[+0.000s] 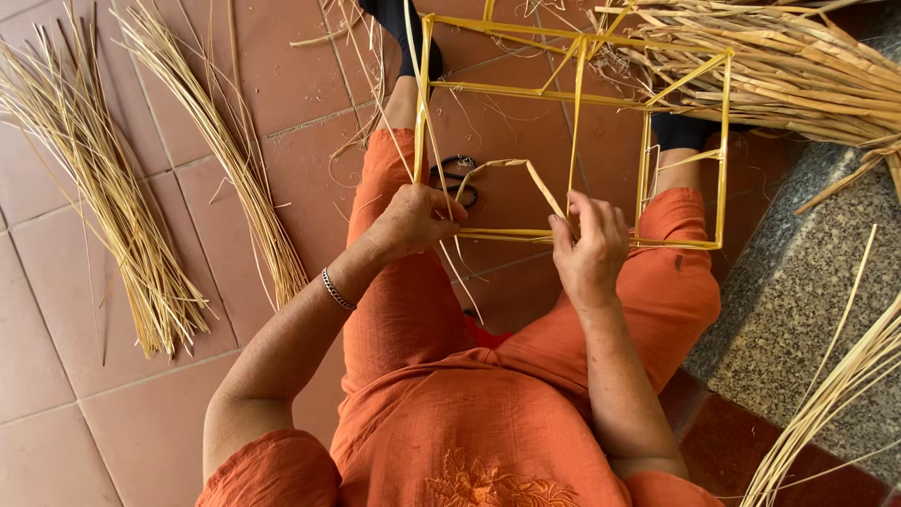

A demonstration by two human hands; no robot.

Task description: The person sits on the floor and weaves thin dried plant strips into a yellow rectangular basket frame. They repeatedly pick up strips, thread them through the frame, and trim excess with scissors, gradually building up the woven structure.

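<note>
Seen from above, a seated person in orange clothes works w/ straw over a tiled floor. Far left, two loose bundles of straw: one fat sheaf fanned along the tiles, a thinner one just beside it, slanting toward the person's left knee. A silver bracelet sits on the left wrist. The left hand is closed round the near-left corner of a box-shaped frame made of yellow straw strips; fingers curled tight, thumb on top, grip clamped on the upright there. A pair of dark scissors lies on the floor between the legs, seen through the frame, just past the left hand. A loose strip bends in an arch from near the left hand across to the right. The right hand pinches that strip's end against the frame's near bottom rail, fingers together, grip shut on the strip. The frame itself rests across both knees, its far side reaching toward the feet in black socks. Top right, a big pile of coarser stalks overlaps the frame's far corner. Right, a speckled stone step runs alongside, w/ more pale stalks lying across its lower edge.
</note>
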